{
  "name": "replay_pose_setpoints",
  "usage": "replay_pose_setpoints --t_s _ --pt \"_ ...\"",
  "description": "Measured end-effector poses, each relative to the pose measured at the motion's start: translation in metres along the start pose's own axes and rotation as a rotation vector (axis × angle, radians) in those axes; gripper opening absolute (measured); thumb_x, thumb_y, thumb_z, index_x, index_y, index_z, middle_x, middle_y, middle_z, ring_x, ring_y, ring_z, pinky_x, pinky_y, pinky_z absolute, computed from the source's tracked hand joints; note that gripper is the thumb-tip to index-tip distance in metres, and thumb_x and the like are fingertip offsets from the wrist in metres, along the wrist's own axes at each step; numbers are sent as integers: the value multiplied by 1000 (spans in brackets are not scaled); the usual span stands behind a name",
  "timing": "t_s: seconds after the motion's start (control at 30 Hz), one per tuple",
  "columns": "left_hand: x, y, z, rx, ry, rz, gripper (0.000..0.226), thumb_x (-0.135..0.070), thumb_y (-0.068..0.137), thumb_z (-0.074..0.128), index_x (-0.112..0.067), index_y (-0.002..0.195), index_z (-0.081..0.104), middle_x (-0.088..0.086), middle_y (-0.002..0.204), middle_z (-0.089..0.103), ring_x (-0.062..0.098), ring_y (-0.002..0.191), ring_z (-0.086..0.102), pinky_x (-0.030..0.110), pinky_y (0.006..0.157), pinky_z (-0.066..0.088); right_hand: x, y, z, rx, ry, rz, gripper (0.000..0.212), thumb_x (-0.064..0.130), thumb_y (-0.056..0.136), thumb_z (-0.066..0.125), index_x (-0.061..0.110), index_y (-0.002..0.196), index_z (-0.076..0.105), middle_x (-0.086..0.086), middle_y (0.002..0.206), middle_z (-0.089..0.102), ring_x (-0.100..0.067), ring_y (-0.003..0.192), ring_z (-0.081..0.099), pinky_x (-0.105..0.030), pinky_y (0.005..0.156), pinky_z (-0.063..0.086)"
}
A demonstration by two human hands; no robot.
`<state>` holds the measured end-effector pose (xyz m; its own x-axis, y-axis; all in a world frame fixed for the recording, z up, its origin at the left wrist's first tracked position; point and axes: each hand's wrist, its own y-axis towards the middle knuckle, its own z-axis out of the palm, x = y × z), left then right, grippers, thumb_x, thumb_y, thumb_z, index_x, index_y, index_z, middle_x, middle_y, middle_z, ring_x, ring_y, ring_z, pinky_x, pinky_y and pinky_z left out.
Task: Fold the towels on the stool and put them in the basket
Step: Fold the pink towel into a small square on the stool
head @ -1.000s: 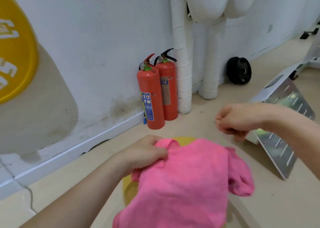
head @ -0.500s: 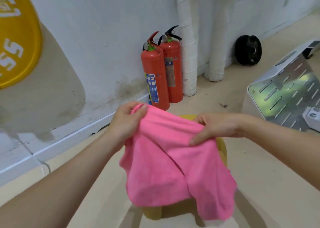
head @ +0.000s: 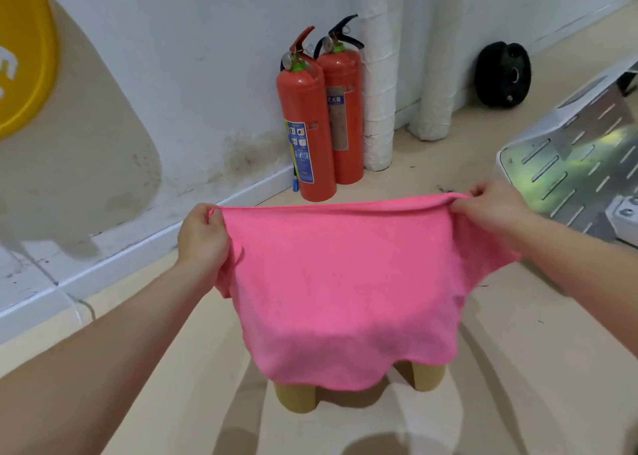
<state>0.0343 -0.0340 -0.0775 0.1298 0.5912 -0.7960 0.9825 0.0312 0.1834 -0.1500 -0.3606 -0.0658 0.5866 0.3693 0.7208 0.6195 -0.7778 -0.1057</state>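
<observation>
— What are our hands doing?

— Our left hand (head: 202, 233) pinches one top corner of the pink towel (head: 345, 282), fingers curled round the cloth. Our right hand (head: 493, 209) pinches the other top corner the same way.

— So we hold the towel spread out?

— Yes. Its top edge runs almost straight between our two hands, and the rest hangs down as one flat, unfolded sheet with a wavy bottom hem.

— Where is it against the stool?

— It hangs over the stool (head: 297, 397) and hides the seat. We see only two yellowish legs poking out under the hem. We cannot tell whether the cloth touches the seat.

— And what do we see past the stool?

— Behind the stool, two red fire extinguishers (head: 307, 126) stand side by side against the white wall (head: 190, 57). Also behind the stool, a little to the right, two white wrapped pipes (head: 378, 74) come down to the beige floor (head: 518, 351). Farther back and right of the stool, a black disc (head: 502, 74) leans at the foot of the wall.

— Anything beside the stool?

— To the stool's right, near our right hand, a shiny metal panel (head: 580, 178) with slots lies at a slant. Far to the stool's left, we see part of a round yellow sign (head: 24, 57) on the wall.
</observation>
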Motion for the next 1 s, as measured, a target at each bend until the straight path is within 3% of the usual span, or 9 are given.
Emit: replay_pose_setpoints --t_s 0.13,0.23,0.37,0.5,0.6,0.7,0.83,0.9,1.0 --pt "-6 20 -1 -122 -71 68 26 -17 95 37 -7 101 60 11 98 62 25 92 56 35 81 43 9 3 4 -249 -118 -236 15 10 82 57 9 70 48 -8 65 46 -31 72 44 -34 62 30" --pt "-11 50 -13 -193 -39 92 29 -19 94 37 -8 105 61 17 106 65 32 101 60 40 88 45 8 10 0 -296 -121 -225 14 2 78 54 9 67 49 -10 65 48 -31 72 44 -33 59 30" --pt "-14 72 -20 -21 343 232 26 -10 93 42 -10 109 63 19 111 65 37 106 58 40 88 44 2 10 -10 88 13 88 20 4 76 67 11 65 52 -11 60 49 -24 56 46 -23 46 33" --pt "8 70 1 112 265 -44 39 5 82 41 -8 104 71 22 103 68 36 95 64 41 83 52 -3 10 -21 461 368 335 12 13 83 67 12 95 67 -10 79 69 -20 60 62 -27 56 54" --pt "-9 75 12 97 -137 -94 38 2 80 38 -11 96 70 12 76 64 26 77 60 37 64 50 14 22 -23 174 598 187 7 13 90 58 17 89 64 -7 81 61 -15 65 56 -30 55 56" --pt "-60 97 -8 -84 -448 88 36 -2 83 32 -26 83 59 -3 77 57 16 74 53 29 63 45 43 30 -32 -241 630 -256 30 6 85 44 22 87 69 -4 91 69 -18 83 66 -35 78 57" --pt "-83 92 -51 -258 -409 411 41 1 67 27 -33 78 48 -15 79 52 -4 72 49 16 72 41 48 21 -53 -506 427 -567 56 0 69 33 14 110 68 -4 100 69 -17 97 63 -28 89 51" --pt "-62 85 -57 -129 -220 382 45 5 62 27 -33 72 50 -14 70 54 -1 63 50 19 58 42 25 21 -53 -420 237 -507 54 -5 73 35 13 112 68 -3 99 67 -15 93 60 -25 86 50" --pt "-26 60 -54 346 209 316 51 21 66 37 -23 63 61 -12 48 57 -1 42 48 15 39 36 -31 17 -49 180 -121 -246 26 -3 88 51 12 90 72 -15 87 70 -18 74 57 -19 64 48"
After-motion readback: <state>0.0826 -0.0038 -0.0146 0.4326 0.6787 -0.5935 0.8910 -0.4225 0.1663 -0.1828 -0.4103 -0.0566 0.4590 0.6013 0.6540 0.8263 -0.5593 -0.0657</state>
